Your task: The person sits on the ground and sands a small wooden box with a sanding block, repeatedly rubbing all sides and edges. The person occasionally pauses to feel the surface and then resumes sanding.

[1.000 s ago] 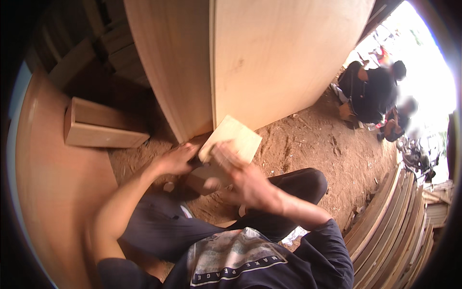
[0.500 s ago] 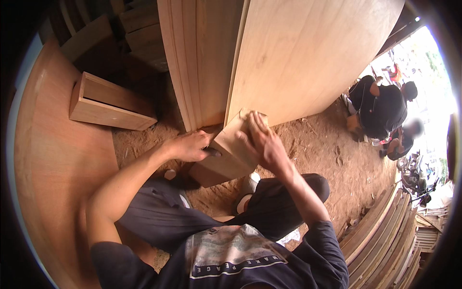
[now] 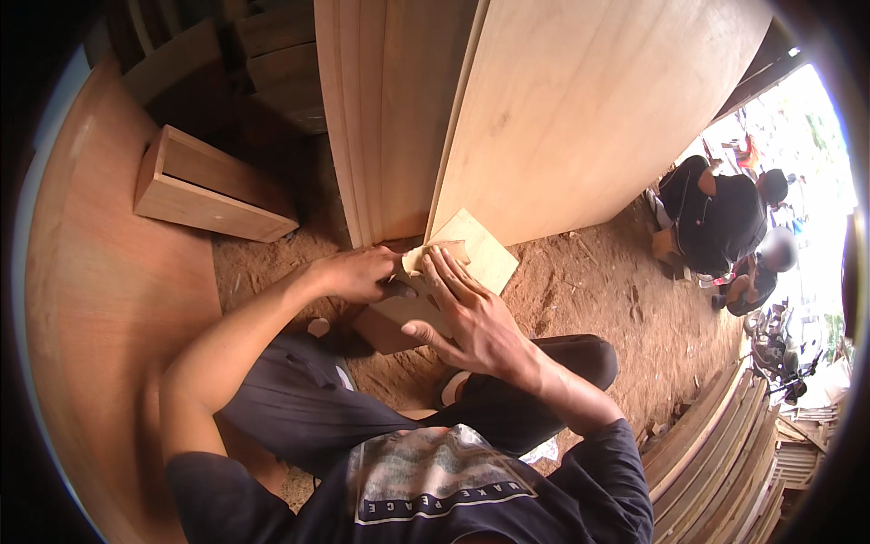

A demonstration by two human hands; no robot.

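Observation:
A pale wooden box stands on the ground between my legs, close to the foot of a tall wooden panel. My left hand is closed on its left edge, fingers curled and partly hidden. On its upper face my right hand lies with fingers stretched flat over a piece of tan sandpaper, thumb spread away. The sheet's far end curls up past the fingertips. Most of the box's near side is behind the right hand.
A tall wooden panel piece rises just ahead. An open wooden drawer rests at left beside a curved board. Stacked planks lie at lower right. Two people sit farther off at right.
My right hand and the sandpaper have slid left and nearer across the box's top, baring its right corner. My left hand keeps its place. The view has shifted slightly.

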